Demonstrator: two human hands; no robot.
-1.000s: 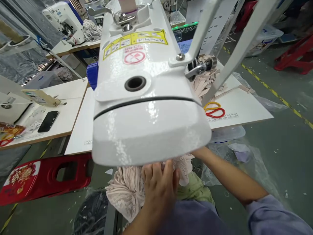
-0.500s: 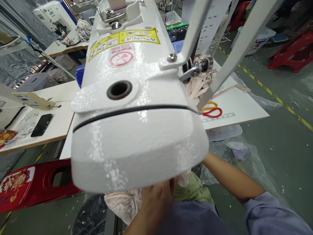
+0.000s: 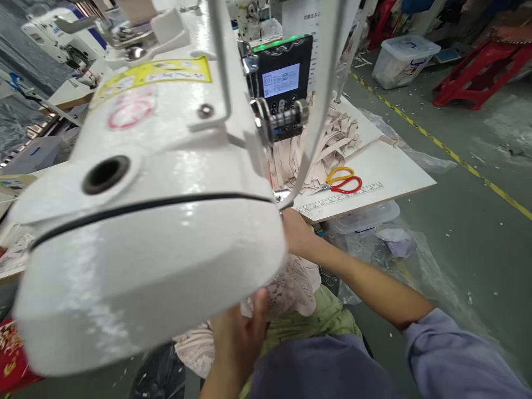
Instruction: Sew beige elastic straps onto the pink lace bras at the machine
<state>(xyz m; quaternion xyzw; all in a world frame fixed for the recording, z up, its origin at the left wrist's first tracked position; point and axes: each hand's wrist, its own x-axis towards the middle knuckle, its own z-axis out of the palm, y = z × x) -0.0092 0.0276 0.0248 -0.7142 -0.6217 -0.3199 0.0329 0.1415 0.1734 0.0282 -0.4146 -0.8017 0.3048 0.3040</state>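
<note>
The white sewing machine head fills the middle and hides much of the work beneath it. Below its lower edge, my left hand shows its thumb raised against pale pink lace fabric; it appears closed on the cloth, with the other fingertips hidden. My right hand reaches in at the machine's right side, by the table edge and above the lace. Its fingers are hidden behind the machine head. More pink lace hangs at the left of my left wrist, over my lap.
On the white table lie scissors with red and yellow handles, a printed ruler and a heap of beige strips. A lit control panel stands behind. A red stool and a plastic bin are on the floor.
The view has shifted, so the machine sits further left and the panel shows. My right hand has come out from behind the machine head, up beside the table edge. More lace is visible.
</note>
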